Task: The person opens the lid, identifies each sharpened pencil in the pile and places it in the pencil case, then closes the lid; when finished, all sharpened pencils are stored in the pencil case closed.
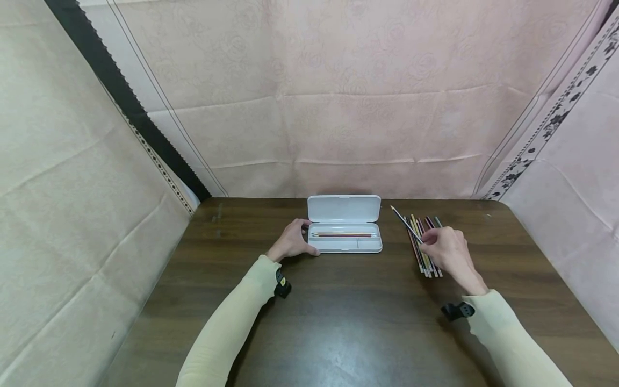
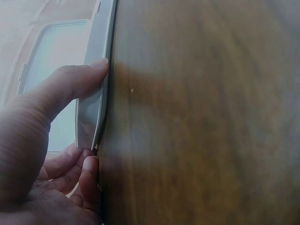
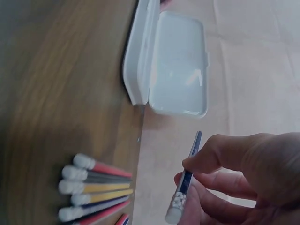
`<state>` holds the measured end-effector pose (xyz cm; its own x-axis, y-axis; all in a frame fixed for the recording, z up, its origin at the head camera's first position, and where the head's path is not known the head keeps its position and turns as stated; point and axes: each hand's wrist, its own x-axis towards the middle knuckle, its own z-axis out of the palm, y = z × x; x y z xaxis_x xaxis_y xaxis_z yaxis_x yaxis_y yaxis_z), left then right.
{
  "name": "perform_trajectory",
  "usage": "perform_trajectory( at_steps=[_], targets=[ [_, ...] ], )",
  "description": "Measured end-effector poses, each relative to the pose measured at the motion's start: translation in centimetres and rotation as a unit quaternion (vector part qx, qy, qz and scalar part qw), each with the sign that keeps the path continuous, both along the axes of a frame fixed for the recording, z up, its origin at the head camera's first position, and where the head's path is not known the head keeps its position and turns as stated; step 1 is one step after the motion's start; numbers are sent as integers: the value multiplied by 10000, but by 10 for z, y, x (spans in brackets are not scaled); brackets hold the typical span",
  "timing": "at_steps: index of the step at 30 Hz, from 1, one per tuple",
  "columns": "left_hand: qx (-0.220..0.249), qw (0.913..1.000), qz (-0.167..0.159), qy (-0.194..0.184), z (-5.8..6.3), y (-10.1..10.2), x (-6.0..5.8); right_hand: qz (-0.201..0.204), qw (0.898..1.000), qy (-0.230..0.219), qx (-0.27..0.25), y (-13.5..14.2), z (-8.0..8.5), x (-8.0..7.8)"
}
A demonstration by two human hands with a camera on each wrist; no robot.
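From the head camera, my right hand (image 1: 447, 250) held a dark blue pencil (image 1: 405, 223) above the loose pencils (image 1: 415, 248), which lay on the wooden desk (image 1: 338, 322) between 1 and 2 o'clock from me. Its pale tip pointed to about half past ten. The white pencil case (image 1: 333, 245) stood near 12 o'clock, its lid (image 1: 344, 208) raised, a reddish pencil (image 1: 343, 235) lying lengthwise in the far compartment. My left hand (image 1: 293, 240) gripped the case at its 9 o'clock end

From the left wrist camera, my thumb lay along the case's long outer wall while the other fingers bent around the short end. The shell looked like thin, hard plastic: light, smooth and likely to skid if nudged, so a corner hold seemed the right one

From the right wrist camera, my thumb and fingers were closed in a pinch on the pencil just ahead of its speckled end band, the white eraser (image 3: 174, 215) poking out towards 7 o'clock. I judged it light and stiff, its glossy barrel a little slippery and quick to roll, its point the fragile part. Holding nearer the middle would balance it better; this grip towards the eraser left the tip free to swing
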<state>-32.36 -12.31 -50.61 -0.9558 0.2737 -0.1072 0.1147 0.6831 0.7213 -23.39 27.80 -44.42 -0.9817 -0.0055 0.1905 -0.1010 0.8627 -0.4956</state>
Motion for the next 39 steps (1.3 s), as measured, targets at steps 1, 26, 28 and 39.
perform_trajectory(
  at_steps=[1, 26, 28, 39],
  targets=[
    [0, 10000, 4, -7, 0, 0, 0, 50, 10000, 36, -23, -2, 1, 0],
    [1, 10000, 2, -7, -1, -1, -1, 1153, 9908, 551, -439, -54, 7, -28],
    [-10, 10000, 6, -10, 0, -1, -1, 1236, 9895, 561, -506, -58, 5, -32],
    [1, 10000, 20, -36, 2, 0, 0, 1846, 9806, 378, -535, -81, -11, -60]
  ],
)
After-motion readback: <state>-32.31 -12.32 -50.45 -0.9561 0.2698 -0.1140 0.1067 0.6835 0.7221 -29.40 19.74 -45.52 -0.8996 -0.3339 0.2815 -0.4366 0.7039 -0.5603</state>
